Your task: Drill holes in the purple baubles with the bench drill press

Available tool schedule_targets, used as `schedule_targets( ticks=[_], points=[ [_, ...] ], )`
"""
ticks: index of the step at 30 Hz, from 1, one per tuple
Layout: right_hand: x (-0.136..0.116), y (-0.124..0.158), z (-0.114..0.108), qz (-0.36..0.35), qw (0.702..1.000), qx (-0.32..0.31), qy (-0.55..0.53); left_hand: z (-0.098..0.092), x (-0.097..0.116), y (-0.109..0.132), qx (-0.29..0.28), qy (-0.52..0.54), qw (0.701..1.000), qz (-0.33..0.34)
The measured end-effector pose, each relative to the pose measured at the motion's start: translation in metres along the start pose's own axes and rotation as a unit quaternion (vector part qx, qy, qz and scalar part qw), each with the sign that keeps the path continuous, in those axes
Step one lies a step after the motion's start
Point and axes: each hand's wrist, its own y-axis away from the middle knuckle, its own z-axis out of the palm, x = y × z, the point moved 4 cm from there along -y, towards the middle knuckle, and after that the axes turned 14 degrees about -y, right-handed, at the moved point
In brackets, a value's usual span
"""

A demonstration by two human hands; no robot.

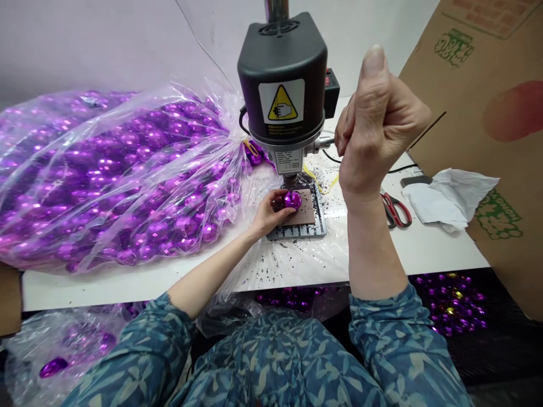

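A small shiny purple faceted ball (292, 199) sits under the chuck of a black bench drill press (282, 79). My left hand (271, 213) pinches the ball from the left, thumb in front and fingers behind. Beneath the ball lies a brown board (306, 212) on the slotted grey metal base (297, 232). Whether the drill bit has entered the ball is hard to make out. My right hand (373, 121) is raised in a fist, thumb on top, at the press's feed handle on its right side. The fist mostly hides that handle.
A big clear bag (127, 175) of purple balls fills the table's left. Red-handled scissors (396, 210), crumpled white paper (449, 198) and a cardboard box (487, 141) are on the right. Dark shavings scatter round the base. More balls (453, 305) lie below the table edge.
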Motion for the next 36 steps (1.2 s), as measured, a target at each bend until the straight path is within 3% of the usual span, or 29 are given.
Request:
schedule_targets(
  ticks=[8, 16, 36],
  points=[
    [-0.002, 0.004, -0.003, -0.01, 0.994, -0.014, -0.105, 0.009, 0.004, 0.008, 0.019, -0.014, 0.999, 0.024],
    [0.005, 0.026, -0.019, -0.004, 0.999, 0.024, -0.044, 0.007, 0.004, 0.006, 0.016, -0.009, 0.999, 0.032],
    [0.029, 0.059, -0.044, -0.195, 0.974, -0.016, -0.113, 0.006, 0.008, 0.008, 0.011, 0.003, 0.999, 0.032]
  ],
)
